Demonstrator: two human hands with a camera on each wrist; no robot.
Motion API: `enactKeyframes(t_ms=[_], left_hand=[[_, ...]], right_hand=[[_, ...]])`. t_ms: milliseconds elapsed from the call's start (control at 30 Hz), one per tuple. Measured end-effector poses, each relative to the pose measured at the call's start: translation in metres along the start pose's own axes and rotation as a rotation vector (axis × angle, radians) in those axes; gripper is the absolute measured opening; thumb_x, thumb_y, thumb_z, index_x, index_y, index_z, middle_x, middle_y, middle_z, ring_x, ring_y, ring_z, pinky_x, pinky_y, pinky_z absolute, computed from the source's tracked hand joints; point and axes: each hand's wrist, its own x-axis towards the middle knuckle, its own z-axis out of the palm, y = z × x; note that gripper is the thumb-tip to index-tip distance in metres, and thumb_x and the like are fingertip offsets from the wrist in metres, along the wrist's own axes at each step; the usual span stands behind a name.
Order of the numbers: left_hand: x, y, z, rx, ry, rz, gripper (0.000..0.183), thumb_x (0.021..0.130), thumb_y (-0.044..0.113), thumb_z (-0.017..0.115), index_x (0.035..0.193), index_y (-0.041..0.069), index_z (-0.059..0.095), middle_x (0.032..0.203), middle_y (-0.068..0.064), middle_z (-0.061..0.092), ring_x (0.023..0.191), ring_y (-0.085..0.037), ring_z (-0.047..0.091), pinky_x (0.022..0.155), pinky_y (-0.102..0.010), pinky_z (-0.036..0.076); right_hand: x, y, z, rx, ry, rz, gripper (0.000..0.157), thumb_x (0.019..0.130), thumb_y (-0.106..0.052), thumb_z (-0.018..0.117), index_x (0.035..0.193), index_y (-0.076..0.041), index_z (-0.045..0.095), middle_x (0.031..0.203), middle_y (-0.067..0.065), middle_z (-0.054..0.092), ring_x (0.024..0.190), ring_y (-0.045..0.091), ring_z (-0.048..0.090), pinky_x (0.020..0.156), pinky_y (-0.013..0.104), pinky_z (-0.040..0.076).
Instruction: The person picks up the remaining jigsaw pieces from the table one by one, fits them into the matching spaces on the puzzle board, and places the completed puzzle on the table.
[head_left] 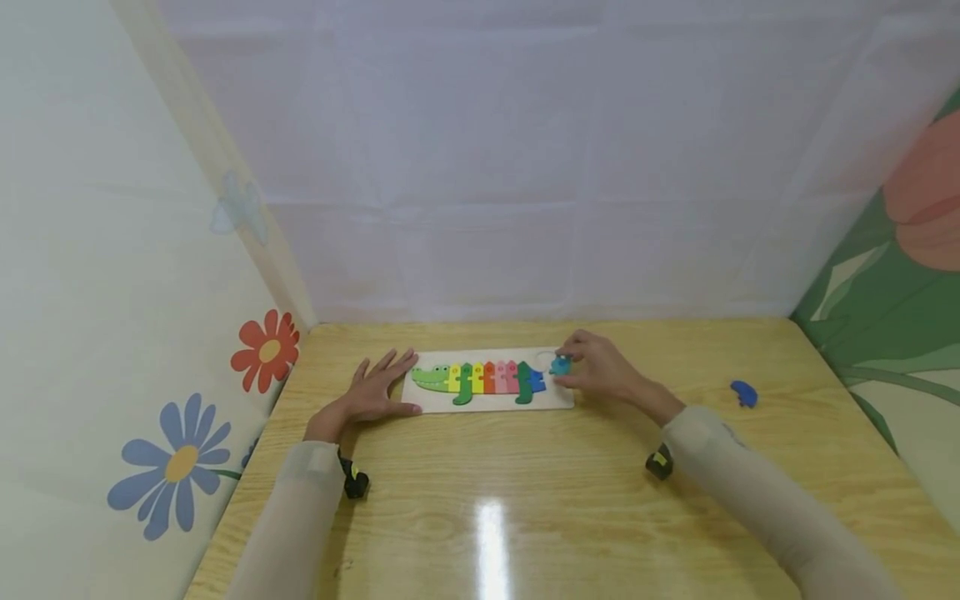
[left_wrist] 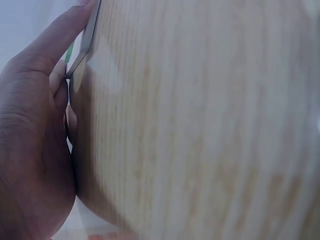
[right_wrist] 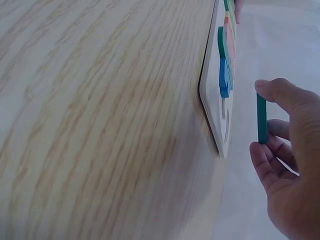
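A crocodile puzzle board (head_left: 487, 404) lies on the table, with green, yellow, orange, pink and blue pieces seated in a row from the head to the right. At its left end my left hand (head_left: 372, 393) rests with fingers spread, thumb and fingertips touching the board's edge. Above the right end, my right hand (head_left: 606, 369) pinches a teal puzzle piece (head_left: 560, 365) between thumb and fingers. The right wrist view shows that teal piece (right_wrist: 261, 118) edge-on, held apart from the board (right_wrist: 214, 107). Just left of it, part of the curved tail recess (head_left: 543, 361) shows bare.
A loose blue puzzle piece (head_left: 744, 393) lies on the wooden table (head_left: 570, 500), right of the board. White cloth (head_left: 480, 167) stands behind the table's back edge. Printed flower panels flank both sides. Black wrist devices (head_left: 660, 462) hang under the sleeves.
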Motion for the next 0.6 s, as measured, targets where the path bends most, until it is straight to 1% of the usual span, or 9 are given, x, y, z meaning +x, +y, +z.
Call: enactKeyframes(t_ms=[133,333,600], left_hand=[[-0.001,0.0,-0.001,-0.011,0.004,0.004,0.108,0.089,0.059,0.078,0.169,0.01,0.025,0.177,-0.012,0.017,0.163,-0.043,0.006,0.123,-0.071,-0.006],[-0.002,0.0,-0.002,-0.011,0.012,0.013,0.107,0.089,0.056,0.08,0.169,0.01,0.026,0.177,-0.013,0.018,0.163,-0.044,0.007,0.122,-0.072,-0.005],[0.0,-0.002,0.0,-0.001,0.013,0.013,0.109,0.088,0.059,0.079,0.169,0.01,0.025,0.177,-0.013,0.018,0.163,-0.044,0.007,0.123,-0.072,-0.005]], right_hand=[[0.002,-0.001,0.003,0.0,-0.002,-0.015,0.047,0.084,-0.021,0.091,0.119,0.006,0.077,0.11,0.013,0.067,0.097,0.029,0.068,0.087,0.046,0.06],[0.003,0.0,0.008,0.0,-0.02,0.011,0.048,0.085,-0.023,0.091,0.12,0.005,0.076,0.112,0.012,0.067,0.099,0.029,0.068,0.088,0.044,0.059],[0.004,0.003,0.014,-0.039,-0.025,0.012,0.048,0.085,-0.027,0.091,0.119,0.003,0.078,0.11,0.01,0.068,0.095,0.022,0.065,0.085,0.041,0.058]])
